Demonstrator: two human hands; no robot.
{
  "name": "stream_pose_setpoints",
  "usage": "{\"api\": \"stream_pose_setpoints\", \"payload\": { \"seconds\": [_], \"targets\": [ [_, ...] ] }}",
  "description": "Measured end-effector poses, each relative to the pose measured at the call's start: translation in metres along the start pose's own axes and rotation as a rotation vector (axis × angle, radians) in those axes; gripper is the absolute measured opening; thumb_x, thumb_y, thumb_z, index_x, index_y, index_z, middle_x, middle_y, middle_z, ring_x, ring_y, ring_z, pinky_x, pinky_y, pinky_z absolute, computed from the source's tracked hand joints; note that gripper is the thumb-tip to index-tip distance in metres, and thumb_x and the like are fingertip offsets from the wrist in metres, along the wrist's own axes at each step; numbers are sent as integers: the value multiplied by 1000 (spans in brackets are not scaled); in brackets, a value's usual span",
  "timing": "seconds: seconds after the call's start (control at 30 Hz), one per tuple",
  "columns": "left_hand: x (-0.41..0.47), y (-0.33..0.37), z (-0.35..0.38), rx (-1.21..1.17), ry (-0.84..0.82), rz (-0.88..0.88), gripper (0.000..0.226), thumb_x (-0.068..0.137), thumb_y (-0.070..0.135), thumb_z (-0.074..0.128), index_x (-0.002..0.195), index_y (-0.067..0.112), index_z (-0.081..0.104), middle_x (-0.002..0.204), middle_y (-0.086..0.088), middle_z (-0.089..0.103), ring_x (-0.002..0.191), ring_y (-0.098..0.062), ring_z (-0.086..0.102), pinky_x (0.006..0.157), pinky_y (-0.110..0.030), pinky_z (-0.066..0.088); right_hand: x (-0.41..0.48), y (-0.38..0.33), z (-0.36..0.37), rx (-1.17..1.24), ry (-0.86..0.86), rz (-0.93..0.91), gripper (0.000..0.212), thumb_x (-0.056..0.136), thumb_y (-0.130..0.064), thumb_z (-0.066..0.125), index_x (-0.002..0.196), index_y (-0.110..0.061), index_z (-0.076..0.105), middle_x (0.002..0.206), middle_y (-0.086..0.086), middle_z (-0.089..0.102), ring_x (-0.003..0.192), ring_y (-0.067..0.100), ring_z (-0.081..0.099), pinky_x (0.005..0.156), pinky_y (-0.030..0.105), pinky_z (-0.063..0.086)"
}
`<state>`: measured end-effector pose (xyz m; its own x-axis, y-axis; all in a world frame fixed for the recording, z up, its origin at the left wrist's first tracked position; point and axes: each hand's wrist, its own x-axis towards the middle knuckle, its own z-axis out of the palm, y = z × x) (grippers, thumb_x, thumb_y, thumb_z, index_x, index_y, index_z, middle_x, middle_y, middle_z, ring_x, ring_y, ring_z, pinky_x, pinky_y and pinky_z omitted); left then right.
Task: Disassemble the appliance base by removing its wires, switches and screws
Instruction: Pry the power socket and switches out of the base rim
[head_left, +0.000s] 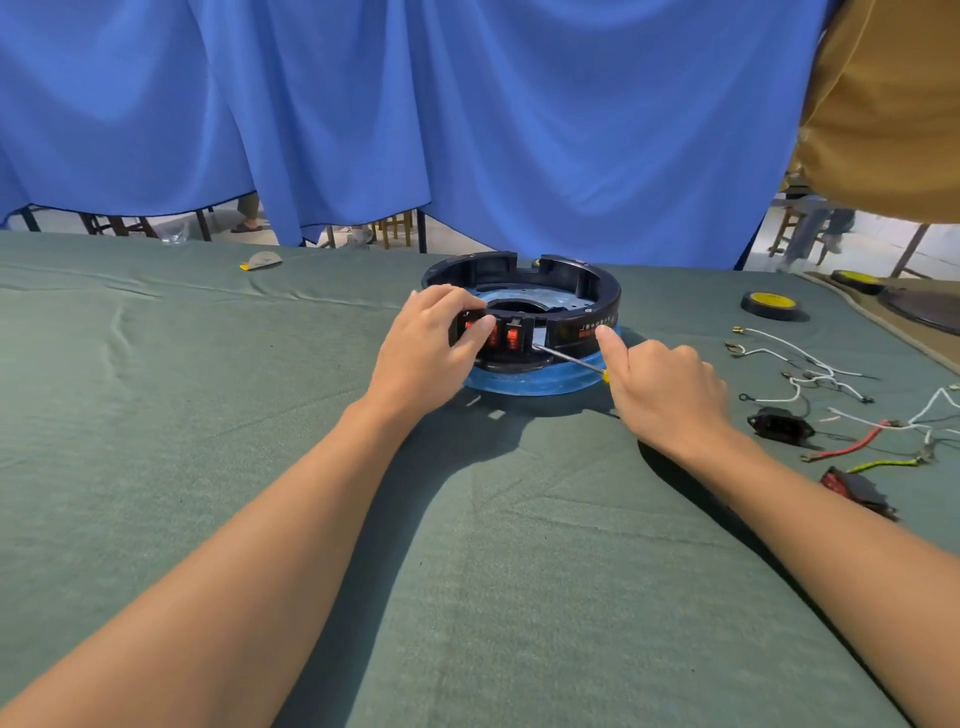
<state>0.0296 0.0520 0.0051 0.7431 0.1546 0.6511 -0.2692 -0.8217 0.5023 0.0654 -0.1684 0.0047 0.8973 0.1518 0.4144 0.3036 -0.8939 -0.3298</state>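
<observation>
On the worktop (260, 467), left grip (431, 353) pinches the appliance base (597, 286) over its red switches (511, 336); right grip (670, 384), curled round the screwdriver (566, 358), should pry gently, not jab

The round black plastic appliance base (571, 283) under the left hand (426, 353) is black all round, with a pale blue plate (553, 301) inside and a bright blue band (535, 383) at its foot. By the left thumb, orange-red rocker switches (511, 335). From the right hand (670, 395) pokes a slim screwdriver (566, 358), with a silver shaft and a flash of yellow handle. Right of that hand lie a white wire (823, 373), a red wire (857, 444), a yellow-green wire (883, 462) and a black socket (779, 425). There's plain dull green cloth (208, 415) beneath both hands and a plain blue drape (467, 130) beyond.
</observation>
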Motion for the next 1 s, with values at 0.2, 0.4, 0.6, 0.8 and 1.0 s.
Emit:
{"api": "stream_pose_setpoints", "payload": {
  "seconds": [0.2, 0.4, 0.6, 0.8, 1.0],
  "targets": [
    [-7, 20, 11, 165, 92, -11, 22, 92, 44, 56, 99, 25, 65, 107, 10, 57, 114, -12, 41, 84, -27, 21, 0, 2, -23, -26, 31, 90, 68, 97, -65, 26, 59, -13, 46, 76, 15, 55, 75, 36, 51, 66, 38, 38],
    [-18, 51, 26, 398, 203, 73, 34, 91, 51, 52, 93, 21, 68, 90, 1, 59, 99, -23, 48, 79, -32, 22, -4, 3, -49, 177, -73, 96, 54, 96, -51, 47, 83, -1, 63, 84, 17, 68, 86, 36, 60, 69, 40, 45],
    [-16, 55, 26, 445, 226, 119, 37, 91, 53, 54, 85, 20, 70, 77, 0, 58, 86, -25, 49, 78, -36, 24, -17, 12, -58, 354, -36, -17, 19, 96, -33, 57, 101, -18, 67, 74, -3, 55, 92, 28, 50, 74, 29, 30],
    [-21, 46, 18, 345, 194, 168, 35, 93, 52, 49, 94, 25, 71, 84, 5, 67, 90, -19, 55, 86, -36, 24, -18, 8, -78, 436, 28, -152, 11, 89, -34, 66, 85, -27, 74, 68, 12, 65, 72, 30, 58, 67, 33, 43],
    [-18, 49, 18, 239, 167, 130, 30, 95, 45, 52, 91, 23, 71, 80, 7, 69, 83, -19, 59, 81, -32, 29, -10, 1, -87, 350, -57, -211, 14, 87, -31, 67, 74, -33, 72, 55, 3, 61, 61, 13, 51, 63, 22, 34]
  ]
}}
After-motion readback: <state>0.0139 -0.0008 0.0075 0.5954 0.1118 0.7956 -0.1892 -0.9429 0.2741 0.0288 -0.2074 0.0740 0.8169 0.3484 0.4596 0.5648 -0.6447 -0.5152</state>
